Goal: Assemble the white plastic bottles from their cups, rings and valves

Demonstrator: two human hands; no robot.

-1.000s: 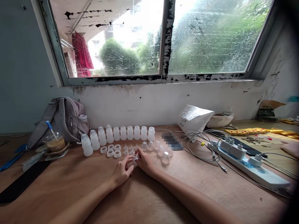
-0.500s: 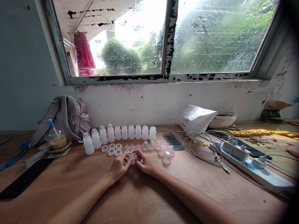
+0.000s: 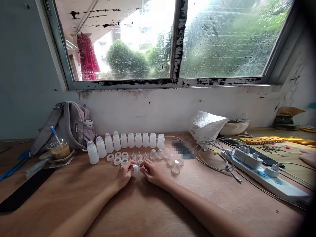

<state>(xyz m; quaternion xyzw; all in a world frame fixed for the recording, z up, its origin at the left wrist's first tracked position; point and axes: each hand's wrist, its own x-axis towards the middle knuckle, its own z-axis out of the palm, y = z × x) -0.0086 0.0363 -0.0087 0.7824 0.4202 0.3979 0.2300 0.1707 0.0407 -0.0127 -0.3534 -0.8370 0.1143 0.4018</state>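
the left hand now pinches the ribbed ring alone, the right hand off it, fingers parted

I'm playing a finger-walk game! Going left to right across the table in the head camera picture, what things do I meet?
Drink cup with a straw, left hand, ridged white piece it holds, right hand, nearest clear dome, white pouch, another person's hand.
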